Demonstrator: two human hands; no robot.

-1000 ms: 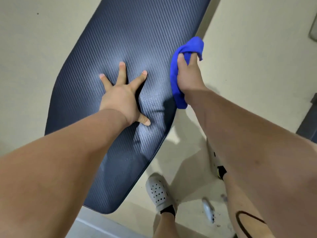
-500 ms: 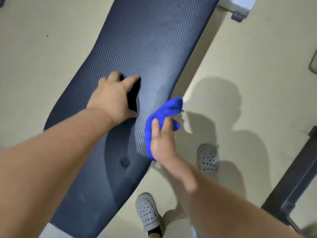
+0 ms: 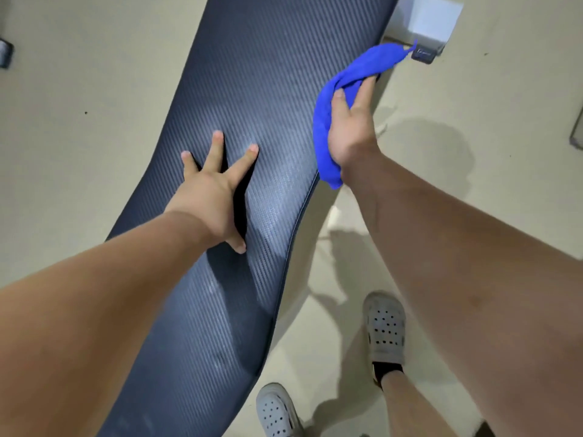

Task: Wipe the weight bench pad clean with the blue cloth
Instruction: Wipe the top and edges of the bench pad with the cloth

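Observation:
The dark navy, ribbed weight bench pad [image 3: 268,89] runs from the bottom left to the top middle of the head view. My left hand [image 3: 211,193] lies flat on the pad's middle with its fingers spread. My right hand [image 3: 350,127] grips the blue cloth [image 3: 356,77] and presses it against the pad's right side edge. The cloth trails up past my fingers and hangs down below my palm.
A white and grey bench frame part [image 3: 426,23] sits at the top right beside the pad. My two feet in grey perforated clogs [image 3: 383,329] stand on the beige floor [image 3: 473,99] right of the pad. A dark object [image 3: 4,53] lies at the far left edge.
My right hand has swept the cloth up along the pad's right edge, away from me. My left hand has gone from curled to flat with spread fingers.

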